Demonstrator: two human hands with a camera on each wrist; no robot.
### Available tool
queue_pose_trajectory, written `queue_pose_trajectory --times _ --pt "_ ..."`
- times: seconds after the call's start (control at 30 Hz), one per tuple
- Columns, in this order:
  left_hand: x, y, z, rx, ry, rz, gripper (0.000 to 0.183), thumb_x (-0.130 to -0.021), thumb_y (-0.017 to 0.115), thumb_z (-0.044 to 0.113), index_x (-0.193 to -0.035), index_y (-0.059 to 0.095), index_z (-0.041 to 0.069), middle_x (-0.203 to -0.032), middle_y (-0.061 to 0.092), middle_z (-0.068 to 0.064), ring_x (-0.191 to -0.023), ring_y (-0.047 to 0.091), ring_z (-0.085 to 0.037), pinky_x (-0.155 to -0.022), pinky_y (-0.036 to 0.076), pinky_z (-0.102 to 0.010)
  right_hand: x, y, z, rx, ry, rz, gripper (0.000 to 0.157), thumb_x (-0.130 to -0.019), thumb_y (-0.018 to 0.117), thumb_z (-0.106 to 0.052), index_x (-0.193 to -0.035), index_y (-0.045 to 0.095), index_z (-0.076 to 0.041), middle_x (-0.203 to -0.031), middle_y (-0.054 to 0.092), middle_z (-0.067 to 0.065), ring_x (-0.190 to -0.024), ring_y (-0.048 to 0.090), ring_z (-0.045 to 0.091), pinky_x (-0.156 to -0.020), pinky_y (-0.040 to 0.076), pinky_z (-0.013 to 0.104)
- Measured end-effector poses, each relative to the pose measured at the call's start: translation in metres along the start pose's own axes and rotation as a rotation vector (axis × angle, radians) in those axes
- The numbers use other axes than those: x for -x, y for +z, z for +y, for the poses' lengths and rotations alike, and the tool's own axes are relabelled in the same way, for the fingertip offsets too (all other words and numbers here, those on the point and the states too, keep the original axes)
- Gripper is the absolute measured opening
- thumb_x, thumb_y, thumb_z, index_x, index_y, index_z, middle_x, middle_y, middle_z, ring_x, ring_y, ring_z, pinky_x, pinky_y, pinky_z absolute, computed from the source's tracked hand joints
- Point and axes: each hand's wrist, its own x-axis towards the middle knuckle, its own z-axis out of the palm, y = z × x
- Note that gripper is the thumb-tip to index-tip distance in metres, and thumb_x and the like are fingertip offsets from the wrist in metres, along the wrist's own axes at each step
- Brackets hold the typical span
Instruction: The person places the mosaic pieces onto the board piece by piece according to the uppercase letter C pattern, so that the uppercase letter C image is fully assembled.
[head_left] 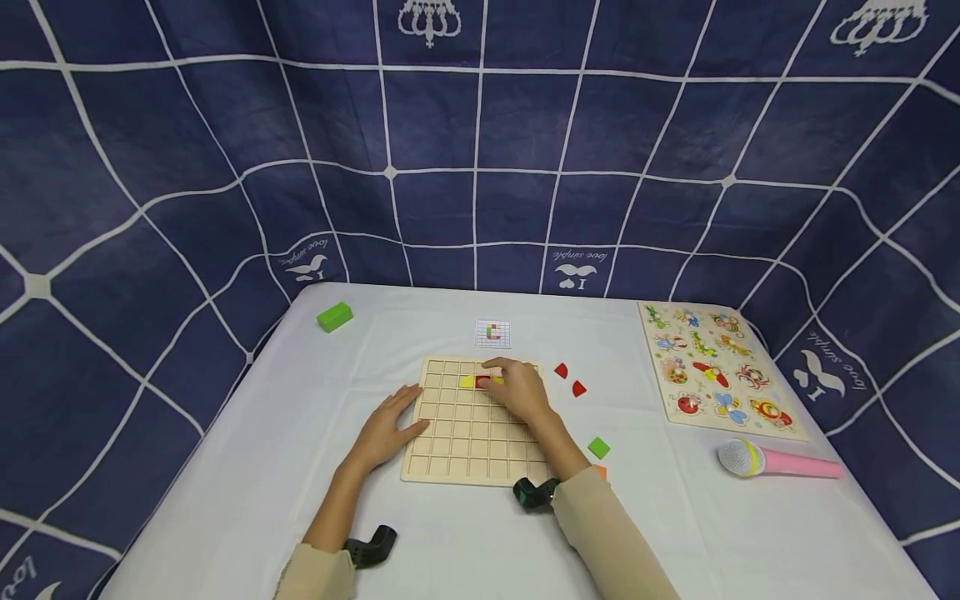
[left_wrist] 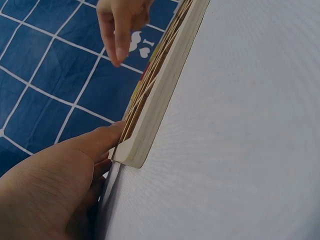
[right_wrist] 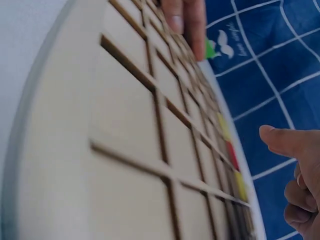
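A wooden grid board (head_left: pixel 468 433) lies on the white table. Along one of its far rows sit a yellow piece (head_left: pixel 467 382), a red piece (head_left: pixel 482 382) and another yellow piece (right_wrist: pixel 240 186). My left hand (head_left: pixel 386 429) rests at the board's left edge, fingers extended and thumb touching the rim. Over the far right part of the grid is my right hand (head_left: pixel 521 390), its fingers (left_wrist: pixel 121 37) pointing down near the coloured pieces. Nothing shows between those fingers, and the thumb (right_wrist: pixel 282 140) stands apart from them.
Beyond the board lies a small pattern card (head_left: pixel 492 333). To its right are red quarter-round pieces (head_left: pixel 579 389), a green square (head_left: pixel 598 447) and a partly covered orange piece (head_left: pixel 601 472). Farther out are an insect puzzle (head_left: pixel 720 375), a pink toy microphone (head_left: pixel 795 463) and a green block (head_left: pixel 334 317).
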Motion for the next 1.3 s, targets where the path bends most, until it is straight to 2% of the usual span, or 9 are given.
queue_pose_trajectory --times 0.2,0.43,0.7,0.93,1.13,1.3 --pt "0.0 0.0 0.0 0.001 -0.002 -0.001 0.066 -0.085 0.066 0.035 -0.139 0.041 0.008 -0.145 0.036 -0.01 -0.136 0.024 -0.031 -0.107 0.02 -0.052 0.011 -0.036 0.004 0.0 0.042 0.001 0.027 -0.08 0.074 -0.026 -0.103 0.07 -0.013 -0.048 0.026 -0.006 -0.044 0.018 0.008 -0.039 0.016 0.022" --pt "-0.001 -0.001 0.0 -0.006 -0.004 0.0 0.066 -0.085 0.066 0.036 -0.139 0.041 0.007 -0.145 0.036 -0.011 -0.136 0.024 -0.031 -0.107 0.02 -0.052 0.036 -0.076 0.02 -0.001 0.055 0.027 0.026 -0.078 0.075 -0.024 -0.101 0.071 -0.013 -0.047 0.025 -0.006 -0.045 0.02 0.009 -0.041 0.018 0.023" --pt "-0.001 -0.001 0.002 0.011 -0.01 -0.006 0.065 -0.085 0.067 0.035 -0.139 0.042 0.007 -0.144 0.036 -0.01 -0.136 0.023 -0.03 -0.108 0.02 -0.051 0.071 -0.108 0.034 -0.043 0.104 -0.072 0.028 -0.076 0.076 -0.028 -0.101 0.071 -0.016 -0.048 0.026 -0.007 -0.045 0.021 0.008 -0.04 0.021 0.022" --pt "-0.001 0.001 0.001 0.004 -0.01 -0.006 0.065 -0.085 0.066 0.036 -0.139 0.041 0.009 -0.145 0.035 -0.009 -0.136 0.023 -0.029 -0.108 0.02 -0.051 0.098 -0.114 0.042 -0.089 0.109 -0.157 0.03 -0.073 0.079 -0.028 -0.101 0.071 -0.019 -0.048 0.026 -0.009 -0.045 0.021 0.005 -0.04 0.023 0.021" --pt "-0.001 0.0 0.0 0.005 -0.011 -0.003 0.066 -0.085 0.066 0.036 -0.139 0.042 0.009 -0.145 0.036 -0.009 -0.136 0.023 -0.029 -0.108 0.02 -0.052 0.114 -0.106 0.056 -0.092 0.09 -0.216 0.031 -0.073 0.079 -0.025 -0.102 0.071 -0.017 -0.049 0.025 -0.011 -0.045 0.02 0.002 -0.041 0.022 0.018" --pt "0.0 0.0 0.0 0.012 -0.016 -0.005 0.066 -0.084 0.067 0.035 -0.139 0.041 0.009 -0.145 0.035 -0.009 -0.136 0.023 -0.029 -0.107 0.02 -0.052 0.121 -0.098 0.062 -0.094 0.113 -0.271 0.031 -0.073 0.079 -0.022 -0.103 0.07 -0.02 -0.049 0.028 -0.011 -0.044 0.023 0.001 -0.04 0.023 0.017"
